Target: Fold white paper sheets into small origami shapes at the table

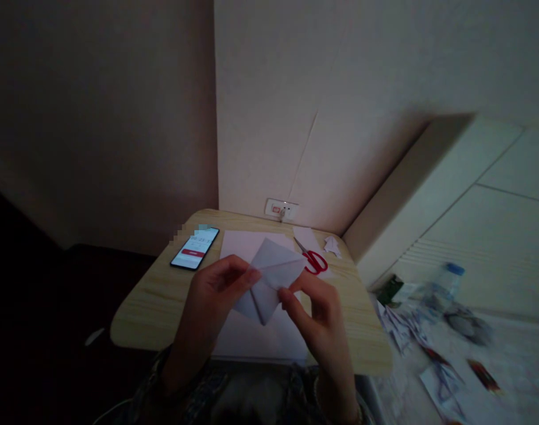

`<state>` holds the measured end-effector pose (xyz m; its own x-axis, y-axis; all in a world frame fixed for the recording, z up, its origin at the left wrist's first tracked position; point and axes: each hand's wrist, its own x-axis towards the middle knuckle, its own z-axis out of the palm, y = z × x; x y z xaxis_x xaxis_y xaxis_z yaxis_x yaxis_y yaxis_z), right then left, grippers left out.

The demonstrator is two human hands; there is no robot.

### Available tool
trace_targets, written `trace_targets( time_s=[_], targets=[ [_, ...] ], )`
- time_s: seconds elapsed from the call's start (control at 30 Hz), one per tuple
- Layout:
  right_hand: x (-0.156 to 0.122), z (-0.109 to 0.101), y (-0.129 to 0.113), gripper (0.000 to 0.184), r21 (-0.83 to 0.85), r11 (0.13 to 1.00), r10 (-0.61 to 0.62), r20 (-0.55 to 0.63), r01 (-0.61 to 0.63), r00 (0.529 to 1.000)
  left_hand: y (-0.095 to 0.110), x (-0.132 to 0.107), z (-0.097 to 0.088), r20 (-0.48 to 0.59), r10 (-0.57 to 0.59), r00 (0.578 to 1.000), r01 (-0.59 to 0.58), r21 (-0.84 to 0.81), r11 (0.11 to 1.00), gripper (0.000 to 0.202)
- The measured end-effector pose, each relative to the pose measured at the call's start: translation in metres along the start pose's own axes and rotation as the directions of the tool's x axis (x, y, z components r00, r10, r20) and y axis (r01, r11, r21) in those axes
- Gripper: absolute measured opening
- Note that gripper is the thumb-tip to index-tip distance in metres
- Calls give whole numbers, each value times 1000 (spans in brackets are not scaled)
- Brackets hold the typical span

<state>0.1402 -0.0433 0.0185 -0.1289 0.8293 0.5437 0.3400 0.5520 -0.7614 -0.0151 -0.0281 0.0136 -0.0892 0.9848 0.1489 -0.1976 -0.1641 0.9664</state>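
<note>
A folded sheet of white paper [275,260] with creases crossing it is held up above the small table. My left hand [222,289] pinches its left side between thumb and fingers. On the lower right edge, my right hand [311,307] grips the same paper with thumb and forefinger. Beneath it lies a stack of white paper [260,345], partly covered by my hands and the folded piece. Just right of the folded paper rest scissors [314,261] with red handles, their blades on a strip of white paper [308,237].
A lit phone [195,249] lies at the table's [140,313] left side. A small folded paper piece [332,245] sits at the back right corner. Behind is a wall socket [281,209]. To the right, a lower surface holds a blue-capped bottle [446,283] and scattered papers.
</note>
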Motion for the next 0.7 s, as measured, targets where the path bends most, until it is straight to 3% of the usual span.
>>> trace_targets(
  time_s=[0.13,0.33,0.5,0.7],
  targets=[
    [1,1,0,27,9,1000,2,-4,-2,1000,-4,0,-3,-45,27,999,-25,40,999,17],
    [1,4,0,28,3,1000,13,0,-13,1000,1,0,-1,-31,-18,999,19,20,1000,18],
    [1,2,-3,28,-22,1000,4,45,-3,999,10,-2,1,79,-110,991,107,48,993,14],
    [2,0,3,24,-20,1000,18,73,-17,997,6,-2,2,98,-81,992,75,65,995,15]
  ],
)
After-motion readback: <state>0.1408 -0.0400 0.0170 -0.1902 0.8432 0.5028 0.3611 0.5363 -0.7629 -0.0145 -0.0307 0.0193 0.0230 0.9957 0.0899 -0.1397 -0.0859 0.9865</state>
